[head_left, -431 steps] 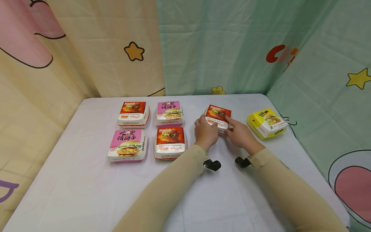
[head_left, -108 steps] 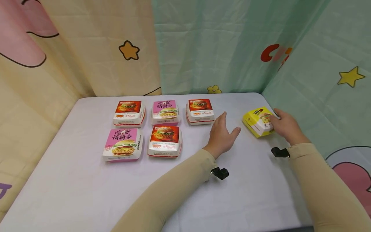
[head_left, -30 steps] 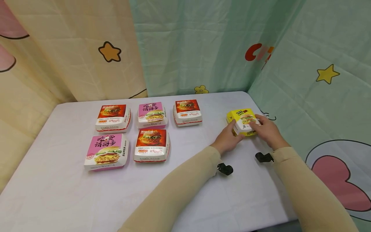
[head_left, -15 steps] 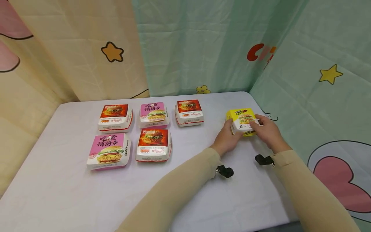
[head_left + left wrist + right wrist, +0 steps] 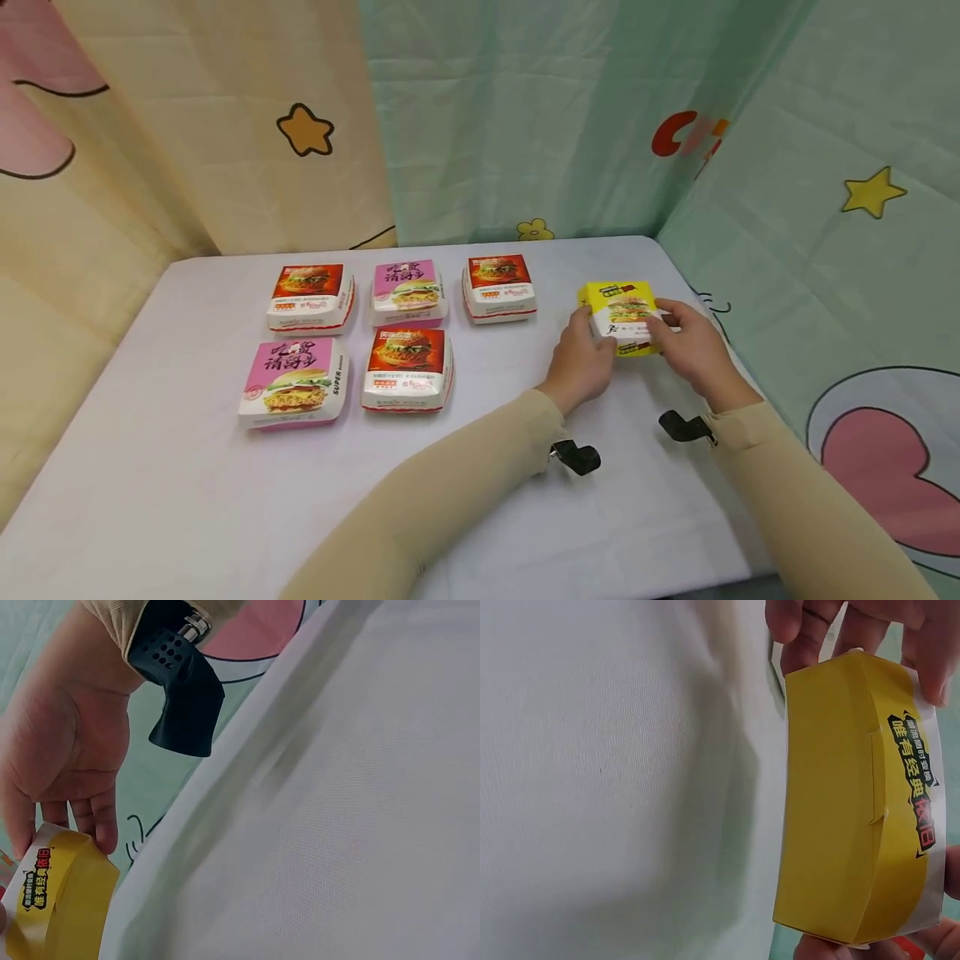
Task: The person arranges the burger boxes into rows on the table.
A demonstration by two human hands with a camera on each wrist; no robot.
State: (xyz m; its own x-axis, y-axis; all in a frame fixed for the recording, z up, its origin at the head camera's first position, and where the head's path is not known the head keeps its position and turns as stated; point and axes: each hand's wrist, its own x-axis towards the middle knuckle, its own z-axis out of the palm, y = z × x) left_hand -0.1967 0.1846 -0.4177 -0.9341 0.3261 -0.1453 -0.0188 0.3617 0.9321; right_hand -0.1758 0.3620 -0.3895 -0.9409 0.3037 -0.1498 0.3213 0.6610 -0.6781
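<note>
A yellow and white burger box point(image 5: 621, 317) is between the two hands at the right of the table. The left hand point(image 5: 581, 362) grips its left side, with the thumb at the near edge. The right hand point(image 5: 693, 350) holds the opposite side, its thumb over the top corner. In the head view the printed lid tilts toward the camera. One yellow side wall point(image 5: 829, 802) faces the right wrist view, where fingers show at both ends of the box. Across in the left wrist view, the right hand point(image 5: 67, 742) has its fingertips on the box.
Behind and left stand a red and white burger box point(image 5: 500, 287), a pink one point(image 5: 408, 293) and another red one point(image 5: 309, 298). Nearer are a pink box point(image 5: 296, 383) and a red box point(image 5: 407, 369). Printed curtains point(image 5: 495, 125) enclose the white-clothed table point(image 5: 187, 500).
A red box, earlier between the hands, now stands in the back row. Both hands have since taken the yellow box; it has turned, shifted left, and its lid now tilts more toward the camera.
</note>
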